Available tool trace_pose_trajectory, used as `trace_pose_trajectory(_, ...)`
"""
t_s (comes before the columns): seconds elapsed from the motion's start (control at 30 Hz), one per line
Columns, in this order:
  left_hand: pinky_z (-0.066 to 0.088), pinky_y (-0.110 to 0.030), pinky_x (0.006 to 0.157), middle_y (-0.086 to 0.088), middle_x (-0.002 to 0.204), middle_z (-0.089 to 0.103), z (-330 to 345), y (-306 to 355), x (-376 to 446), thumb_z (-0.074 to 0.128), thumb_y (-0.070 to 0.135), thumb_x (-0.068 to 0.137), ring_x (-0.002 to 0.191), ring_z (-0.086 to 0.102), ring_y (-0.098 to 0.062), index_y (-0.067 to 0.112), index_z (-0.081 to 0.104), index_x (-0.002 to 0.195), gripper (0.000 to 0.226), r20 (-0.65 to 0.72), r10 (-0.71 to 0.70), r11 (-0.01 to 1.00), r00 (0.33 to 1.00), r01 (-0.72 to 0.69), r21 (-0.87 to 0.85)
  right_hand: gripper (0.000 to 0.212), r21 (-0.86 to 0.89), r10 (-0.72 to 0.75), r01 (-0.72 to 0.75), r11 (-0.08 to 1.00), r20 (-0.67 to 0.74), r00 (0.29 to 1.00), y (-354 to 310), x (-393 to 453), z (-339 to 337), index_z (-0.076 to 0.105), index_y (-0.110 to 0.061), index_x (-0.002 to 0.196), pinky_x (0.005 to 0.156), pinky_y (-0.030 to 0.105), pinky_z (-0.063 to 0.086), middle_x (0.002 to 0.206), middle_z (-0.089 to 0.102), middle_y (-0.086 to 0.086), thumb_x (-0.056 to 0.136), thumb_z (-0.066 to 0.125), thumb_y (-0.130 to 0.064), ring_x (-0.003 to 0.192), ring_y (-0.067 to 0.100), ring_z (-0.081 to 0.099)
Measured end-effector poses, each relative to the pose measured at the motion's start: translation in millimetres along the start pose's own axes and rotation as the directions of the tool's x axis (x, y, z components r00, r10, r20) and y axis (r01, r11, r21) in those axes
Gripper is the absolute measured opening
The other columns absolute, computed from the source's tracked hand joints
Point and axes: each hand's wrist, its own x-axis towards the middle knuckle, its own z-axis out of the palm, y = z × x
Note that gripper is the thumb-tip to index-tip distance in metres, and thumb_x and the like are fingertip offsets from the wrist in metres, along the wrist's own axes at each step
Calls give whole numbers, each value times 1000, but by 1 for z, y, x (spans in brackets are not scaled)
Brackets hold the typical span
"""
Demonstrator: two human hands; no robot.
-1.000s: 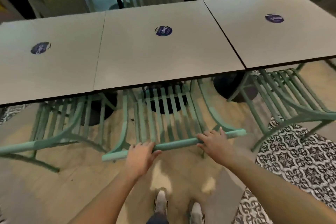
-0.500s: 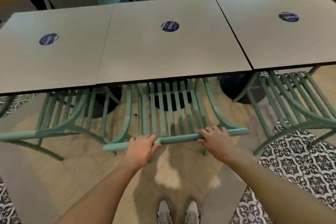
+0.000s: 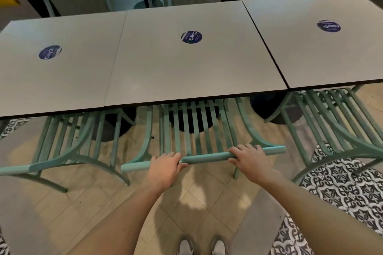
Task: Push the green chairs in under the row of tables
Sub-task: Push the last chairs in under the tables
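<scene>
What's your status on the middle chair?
Left hand and right hand both grip the top rail. Middle chair seat under the table. Nothing blocking.

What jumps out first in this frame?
Both hands, left hand and right hand, grip the top rail of the middle green chair, its seat partly under the middle table. A round blue sticker marks that table's centre, and patterned floor tiles sit lower right.

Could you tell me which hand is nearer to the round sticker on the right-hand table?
Right. The right hand grips the middle chair's top rail closer below the sticker; the left hand grips farther left.
</scene>
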Motion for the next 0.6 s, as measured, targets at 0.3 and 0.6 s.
trace_pose_trajectory(0.3,41,-44,91,11,101,58,-6,11,22,36,59,94,96,56,-14,33,53,111,35,8,4,1000,1000,-4,-27,37,34,17,-18,999,16,1000,14,14,-10,46,-33,129,111,53,24,123,55,-11,98,32,-48,120,16,47)
trace_pose_trajectory(0.6,21,-49,115,11,110,57,-2,15,12,30,65,90,113,51,-14,32,59,113,49,-144,-127,990,981,116,-85,45,181,116,-81,980,-189,975,26,11,5,54,-30,123,116,50,15,122,56,-9,90,42,-58,123,15,46)
